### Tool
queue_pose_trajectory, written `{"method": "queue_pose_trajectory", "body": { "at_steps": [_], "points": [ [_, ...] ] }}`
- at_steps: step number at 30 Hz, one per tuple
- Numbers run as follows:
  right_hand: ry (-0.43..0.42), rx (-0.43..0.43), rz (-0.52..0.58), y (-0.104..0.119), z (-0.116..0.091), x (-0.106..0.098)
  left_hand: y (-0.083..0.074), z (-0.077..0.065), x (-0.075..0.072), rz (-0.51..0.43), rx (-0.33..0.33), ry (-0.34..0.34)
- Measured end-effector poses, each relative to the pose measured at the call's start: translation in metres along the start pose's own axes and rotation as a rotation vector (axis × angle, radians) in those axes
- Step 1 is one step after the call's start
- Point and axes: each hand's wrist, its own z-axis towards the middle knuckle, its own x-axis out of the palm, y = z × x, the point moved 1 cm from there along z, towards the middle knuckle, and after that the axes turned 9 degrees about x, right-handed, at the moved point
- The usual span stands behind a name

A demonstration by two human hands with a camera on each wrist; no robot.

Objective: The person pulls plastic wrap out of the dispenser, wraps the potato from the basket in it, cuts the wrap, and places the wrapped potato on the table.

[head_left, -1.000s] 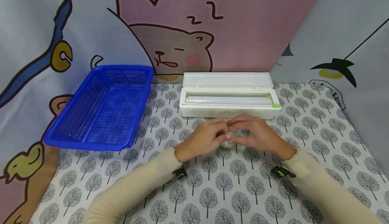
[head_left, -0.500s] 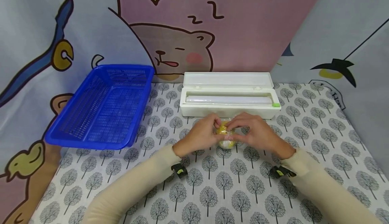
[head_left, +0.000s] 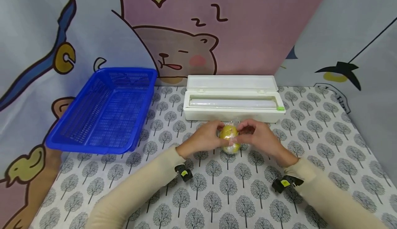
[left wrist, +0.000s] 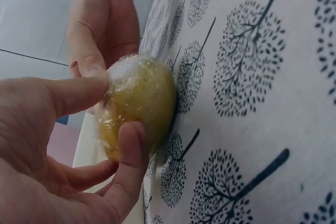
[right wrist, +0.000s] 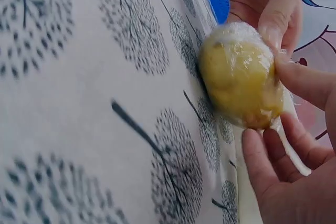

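A rounded yellow fruit (head_left: 228,131) in clear cling film sits on the cloth just in front of the white box; its exact kind cannot be told. My left hand (head_left: 206,137) grips its left side, the thumb and curled fingers around it, as the left wrist view shows on the wrapped fruit (left wrist: 144,98). From the other side my right hand (head_left: 262,137) holds it between thumb and fingers, seen too in the right wrist view around the fruit (right wrist: 236,77). Both thumbs meet at the near face. Crinkled film stands up at the far end.
Behind the hands stands a white cling film box (head_left: 234,114), lid raised, with a film roll (head_left: 232,103) inside and a green tab (head_left: 280,108) at its right end. A blue plastic basket (head_left: 131,142) stands at the left. The tree-patterned cloth (head_left: 242,205) covers the table.
The fingers have spread apart from over the fruit, so its yellow top, hidden at first, now shows. The right hand's fingers have drawn back slightly to the right.
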Motion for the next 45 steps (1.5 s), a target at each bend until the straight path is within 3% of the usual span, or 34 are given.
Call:
{"method": "queue_pose_trajectory", "body": {
  "at_steps": [7,14,29,36,45],
  "points": [
    [-0.022,0.141,-0.019,0.002,0.000,0.010,0.002,0.000,0.002,-0.028,-0.018,-0.002],
    [0.029,0.288,0.071,0.001,0.002,0.014,0.005,0.000,0.001,-0.062,-0.025,0.002],
    [0.088,0.232,0.150,-0.009,0.002,0.006,0.011,0.001,0.000,-0.089,-0.049,0.031],
    [0.094,0.278,0.206,-0.010,0.000,0.007,0.008,0.000,-0.001,-0.148,-0.080,0.037],
    [0.137,0.308,0.253,-0.011,0.001,0.006,0.007,-0.003,-0.002,-0.157,-0.059,0.033]
  ]
}}
